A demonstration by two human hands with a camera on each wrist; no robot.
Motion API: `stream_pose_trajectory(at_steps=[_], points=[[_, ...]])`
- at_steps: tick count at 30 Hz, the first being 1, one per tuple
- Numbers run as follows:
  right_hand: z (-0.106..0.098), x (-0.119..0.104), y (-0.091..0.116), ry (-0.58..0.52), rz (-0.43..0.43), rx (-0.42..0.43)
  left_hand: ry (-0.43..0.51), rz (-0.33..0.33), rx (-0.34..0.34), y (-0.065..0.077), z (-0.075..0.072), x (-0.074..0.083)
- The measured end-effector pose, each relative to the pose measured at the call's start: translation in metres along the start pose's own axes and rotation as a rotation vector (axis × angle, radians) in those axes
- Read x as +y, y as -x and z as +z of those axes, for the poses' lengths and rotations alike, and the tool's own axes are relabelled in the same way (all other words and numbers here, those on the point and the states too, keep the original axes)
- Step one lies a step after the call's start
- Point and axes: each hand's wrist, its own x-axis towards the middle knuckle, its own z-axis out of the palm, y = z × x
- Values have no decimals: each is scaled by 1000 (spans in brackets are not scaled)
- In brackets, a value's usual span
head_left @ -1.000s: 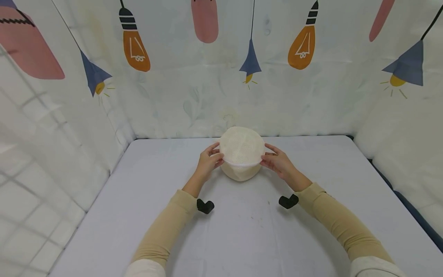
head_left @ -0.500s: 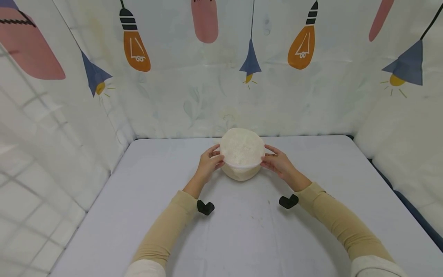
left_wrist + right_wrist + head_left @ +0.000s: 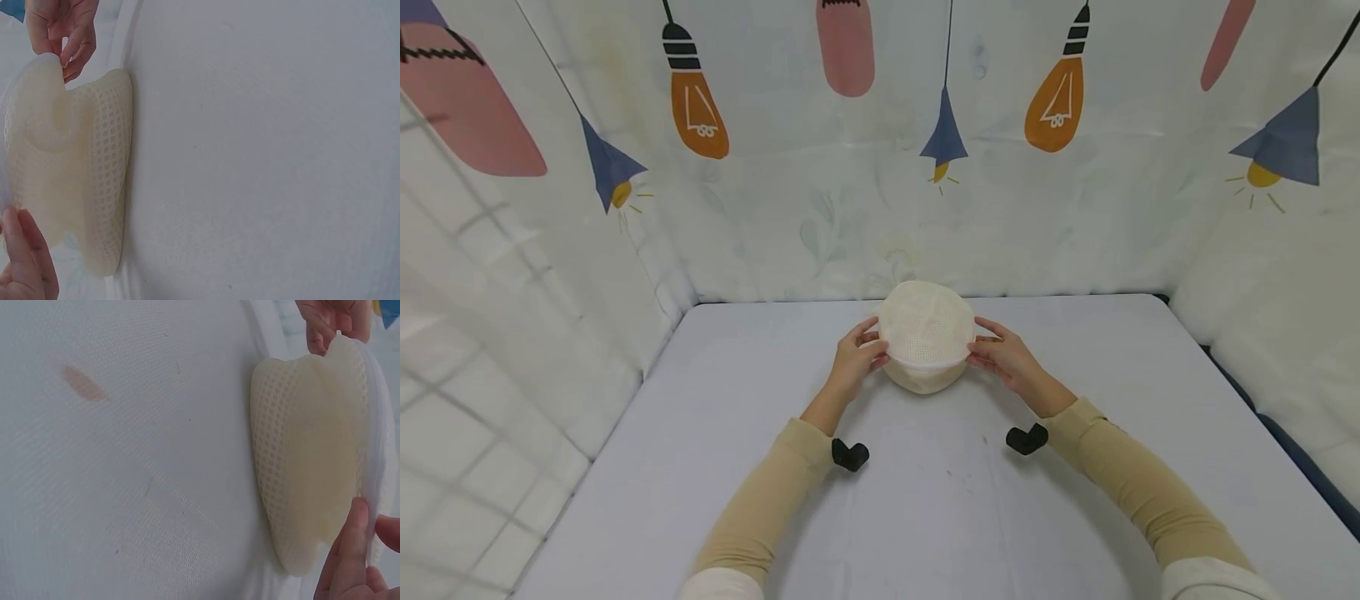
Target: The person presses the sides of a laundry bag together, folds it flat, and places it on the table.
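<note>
A round cream mesh laundry bag (image 3: 927,329) stands near the far edge of the table, its flat mesh top tilted toward the head camera. My left hand (image 3: 855,358) pinches the white-edged rim on the left side. Opposite it, my right hand (image 3: 1009,362) pinches the same rim between thumb and fingers. In the left wrist view the side of the bag (image 3: 109,144) sags in soft folds and its base touches the table. The right wrist view shows my right thumb and fingers (image 3: 356,550) on either side of the white edging. The bag's inside is hidden.
A white cloth covers the table (image 3: 910,517). Behind it hangs a white curtain (image 3: 760,225) printed with lamps and bulbs, close to the bag. More white sheeting (image 3: 497,333) rises on the left, and on the right too. Black wrist mounts (image 3: 850,455) sit below both hands.
The bag's top rim has sunk slightly toward the table with both hands still pinching it. The head view has shifted a little.
</note>
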Motion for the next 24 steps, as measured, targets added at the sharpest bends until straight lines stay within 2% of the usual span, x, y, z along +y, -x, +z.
stream_pose_trajectory(at_steps=[24], points=[[2,8,-7,34,-6,7,-15,-15,8,2,-5,-8]])
